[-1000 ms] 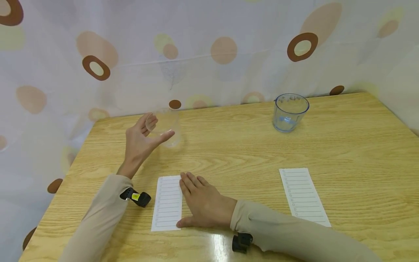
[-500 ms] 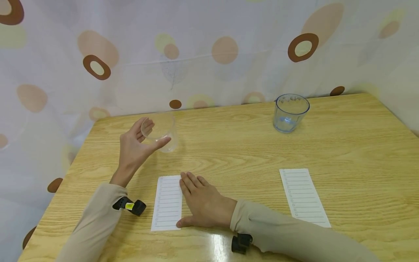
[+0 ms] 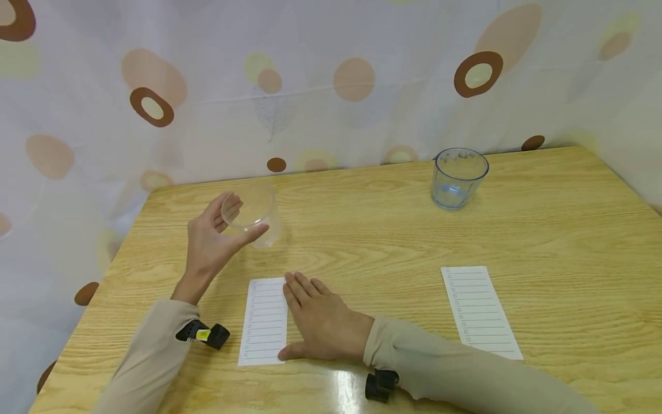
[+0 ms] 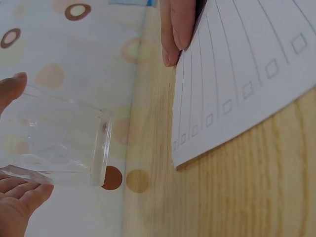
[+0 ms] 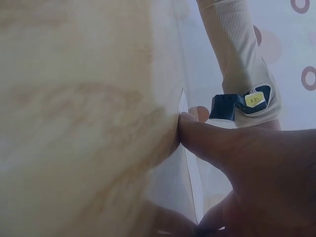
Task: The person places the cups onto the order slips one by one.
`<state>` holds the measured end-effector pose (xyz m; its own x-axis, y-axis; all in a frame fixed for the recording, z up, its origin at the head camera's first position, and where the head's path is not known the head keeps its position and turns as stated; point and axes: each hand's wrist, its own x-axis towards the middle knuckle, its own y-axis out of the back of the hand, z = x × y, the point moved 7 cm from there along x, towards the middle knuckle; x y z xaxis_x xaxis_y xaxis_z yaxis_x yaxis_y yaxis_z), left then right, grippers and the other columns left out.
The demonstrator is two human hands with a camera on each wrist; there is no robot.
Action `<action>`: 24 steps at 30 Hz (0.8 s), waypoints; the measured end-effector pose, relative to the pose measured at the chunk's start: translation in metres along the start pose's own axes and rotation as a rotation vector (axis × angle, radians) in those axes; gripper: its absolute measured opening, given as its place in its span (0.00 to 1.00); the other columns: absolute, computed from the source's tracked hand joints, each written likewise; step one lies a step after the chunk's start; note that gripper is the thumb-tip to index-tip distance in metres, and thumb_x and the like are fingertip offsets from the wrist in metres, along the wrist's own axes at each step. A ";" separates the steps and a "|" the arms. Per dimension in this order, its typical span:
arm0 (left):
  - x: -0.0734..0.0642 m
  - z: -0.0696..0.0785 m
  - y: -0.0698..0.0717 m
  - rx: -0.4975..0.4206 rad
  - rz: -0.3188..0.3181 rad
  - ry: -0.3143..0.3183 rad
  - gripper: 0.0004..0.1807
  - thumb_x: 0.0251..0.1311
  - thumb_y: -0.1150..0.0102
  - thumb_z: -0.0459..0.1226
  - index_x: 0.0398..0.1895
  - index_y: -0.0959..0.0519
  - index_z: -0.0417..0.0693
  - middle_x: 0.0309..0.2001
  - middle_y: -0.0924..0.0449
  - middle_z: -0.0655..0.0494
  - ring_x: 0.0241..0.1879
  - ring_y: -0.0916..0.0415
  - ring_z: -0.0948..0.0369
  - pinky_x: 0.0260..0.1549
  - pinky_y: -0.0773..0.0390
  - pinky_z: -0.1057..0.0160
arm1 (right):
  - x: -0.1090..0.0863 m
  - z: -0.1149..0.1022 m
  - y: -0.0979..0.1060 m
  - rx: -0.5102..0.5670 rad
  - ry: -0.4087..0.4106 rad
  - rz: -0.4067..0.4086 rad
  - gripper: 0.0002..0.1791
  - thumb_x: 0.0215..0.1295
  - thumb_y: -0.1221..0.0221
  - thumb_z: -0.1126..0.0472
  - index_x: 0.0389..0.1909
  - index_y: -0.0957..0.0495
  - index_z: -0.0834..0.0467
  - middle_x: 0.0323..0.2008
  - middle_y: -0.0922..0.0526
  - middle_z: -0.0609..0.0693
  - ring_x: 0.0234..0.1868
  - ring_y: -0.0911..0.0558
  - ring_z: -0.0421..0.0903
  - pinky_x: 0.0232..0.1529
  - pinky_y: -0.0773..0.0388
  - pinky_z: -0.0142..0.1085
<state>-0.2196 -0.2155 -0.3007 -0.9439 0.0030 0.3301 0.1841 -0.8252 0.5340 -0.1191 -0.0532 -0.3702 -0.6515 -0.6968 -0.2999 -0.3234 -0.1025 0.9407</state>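
A clear cup (image 3: 266, 221) is gripped by my left hand (image 3: 212, 238), with the thumb on its near side and the fingers behind it. In the left wrist view the base of the cup (image 4: 98, 148) appears a little apart from the tabletop. My right hand (image 3: 326, 322) lies flat beside a lined checklist sheet (image 3: 262, 328), its fingertips and thumb pressing on the sheet's right edge. The right wrist view has the thumb (image 5: 197, 131) touching the paper's edge.
A blue-tinted clear cup (image 3: 452, 190) stands upright at the back right of the wooden table (image 3: 372, 230). Another lined sheet (image 3: 481, 310) lies at the right, partly behind the right sleeve (image 3: 439, 356). A patterned curtain (image 3: 320, 126) hangs behind the table.
My left hand has brought the clear cup toward me and slightly to the left, lower over the table. The right hand and both sheets have stayed in place.
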 end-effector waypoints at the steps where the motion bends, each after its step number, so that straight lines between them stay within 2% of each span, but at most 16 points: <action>1: -0.002 0.000 0.001 -0.002 0.001 0.001 0.46 0.46 0.24 0.45 0.69 0.35 0.40 0.62 0.27 0.44 0.60 0.27 0.53 0.60 0.31 0.49 | 0.000 0.000 0.000 -0.003 -0.001 -0.001 0.57 0.60 0.55 0.25 0.75 0.55 0.63 0.76 0.62 0.58 0.76 0.59 0.51 0.73 0.53 0.44; 13: -0.016 0.003 0.008 0.007 0.003 0.002 0.45 0.46 0.24 0.44 0.68 0.34 0.42 0.61 0.26 0.44 0.60 0.27 0.52 0.59 0.30 0.46 | 0.000 0.000 0.002 -0.003 0.004 0.020 0.57 0.60 0.54 0.25 0.75 0.54 0.64 0.76 0.60 0.59 0.76 0.58 0.52 0.72 0.52 0.44; 19: -0.026 -0.001 0.011 0.012 0.009 0.025 0.45 0.46 0.24 0.43 0.68 0.33 0.41 0.61 0.26 0.44 0.59 0.26 0.52 0.59 0.30 0.47 | 0.000 -0.001 0.003 0.005 0.008 0.026 0.56 0.60 0.53 0.26 0.75 0.53 0.64 0.76 0.59 0.59 0.76 0.57 0.52 0.72 0.51 0.44; 24: -0.032 -0.002 0.014 0.015 0.019 0.017 0.44 0.45 0.23 0.42 0.66 0.32 0.39 0.60 0.25 0.42 0.59 0.26 0.51 0.58 0.30 0.47 | -0.001 -0.001 0.003 0.007 0.007 0.020 0.56 0.60 0.53 0.26 0.75 0.53 0.64 0.76 0.60 0.59 0.76 0.58 0.52 0.72 0.52 0.45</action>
<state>-0.1878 -0.2286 -0.3055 -0.9448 -0.0227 0.3269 0.2063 -0.8164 0.5395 -0.1188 -0.0540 -0.3673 -0.6533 -0.7033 -0.2804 -0.3151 -0.0842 0.9453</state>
